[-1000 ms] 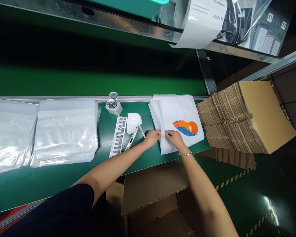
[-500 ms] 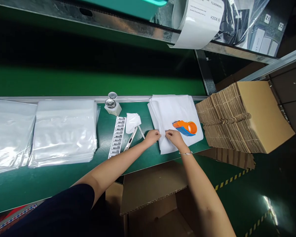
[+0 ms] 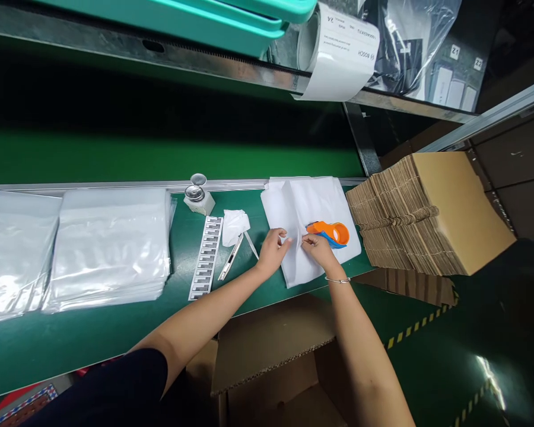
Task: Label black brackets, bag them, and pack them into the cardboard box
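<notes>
A stack of thin white foam sheets (image 3: 324, 198) lies at the table's front right. My right hand (image 3: 318, 249) pinches a raised fold of the top white sheet between thumb and fingertips, and a bracelet circles that wrist. Just left of the fold is my left hand (image 3: 273, 252), its thumb and curled fingers apart, with nothing visible between them. An orange and blue tape dispenser (image 3: 336, 232) lies on the sheets, close behind my right hand. To the left of my left hand are a utility knife (image 3: 230, 258), a crumpled white piece (image 3: 235, 227) and a strip of labels (image 3: 206, 258).
A pump bottle (image 3: 199, 200) with its lid up stands near the metal rail. Stacks of clear plastic bags (image 3: 109, 249) cover the left. Folded cardboard (image 3: 396, 219) stands bundled at right, an open carton (image 3: 271, 350) below the edge. A label roll (image 3: 342, 53) hangs over the shelf.
My left hand has released the sheet's edge, and its fingers have spread apart. My right hand keeps its pinch, and the fold now stands wider and higher. The view has shifted slightly.
</notes>
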{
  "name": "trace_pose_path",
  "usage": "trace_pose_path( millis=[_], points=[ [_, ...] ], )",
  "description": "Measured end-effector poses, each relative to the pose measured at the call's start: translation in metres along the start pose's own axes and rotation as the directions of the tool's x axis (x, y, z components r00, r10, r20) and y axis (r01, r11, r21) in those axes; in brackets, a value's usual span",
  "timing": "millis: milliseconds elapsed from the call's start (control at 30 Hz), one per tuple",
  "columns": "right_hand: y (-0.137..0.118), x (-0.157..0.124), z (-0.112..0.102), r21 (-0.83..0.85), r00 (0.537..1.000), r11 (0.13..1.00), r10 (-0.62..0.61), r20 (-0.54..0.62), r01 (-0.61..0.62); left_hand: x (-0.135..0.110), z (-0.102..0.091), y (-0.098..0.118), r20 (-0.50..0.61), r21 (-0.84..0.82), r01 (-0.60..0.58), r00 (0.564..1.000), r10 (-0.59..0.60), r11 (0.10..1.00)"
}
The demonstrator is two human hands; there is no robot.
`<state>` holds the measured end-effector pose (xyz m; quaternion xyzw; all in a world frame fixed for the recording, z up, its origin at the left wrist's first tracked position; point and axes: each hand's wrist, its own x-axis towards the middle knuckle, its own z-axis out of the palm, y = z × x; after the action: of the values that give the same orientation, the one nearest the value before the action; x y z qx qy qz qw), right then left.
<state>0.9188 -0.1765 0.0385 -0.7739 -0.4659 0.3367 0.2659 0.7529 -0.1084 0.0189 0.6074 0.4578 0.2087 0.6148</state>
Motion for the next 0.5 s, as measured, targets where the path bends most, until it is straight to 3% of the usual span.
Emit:
trace_pose_path(
  millis=[167,333,433,500],
  points=[
    [0.008,-0.001,-0.044,-0.151,0.975,0.981,0.093,-0.201,-0.125,0.026,0.019,0.014,0.114,-0.034,0.089,0.99,-0.085,0.995],
    [0.023,-0.009,-0.065,-0.291,0.91,0.888,0.261,-0.321,-0.357,0.038,0.029,0.026,0.101,-0.045,0.124,0.988,-0.119,0.991],
    [0.023,-0.016,-0.074,-0.3,0.885,0.864,0.286,-0.368,-0.404,0.029,0.019,0.045,0.1,-0.079,0.07,0.993,-0.062,0.994],
    [0.02,-0.018,-0.084,-0.278,0.863,0.864,0.284,-0.417,-0.419,0.015,-0.002,0.058,0.094,-0.093,0.04,0.995,-0.031,0.995]
  ],
)
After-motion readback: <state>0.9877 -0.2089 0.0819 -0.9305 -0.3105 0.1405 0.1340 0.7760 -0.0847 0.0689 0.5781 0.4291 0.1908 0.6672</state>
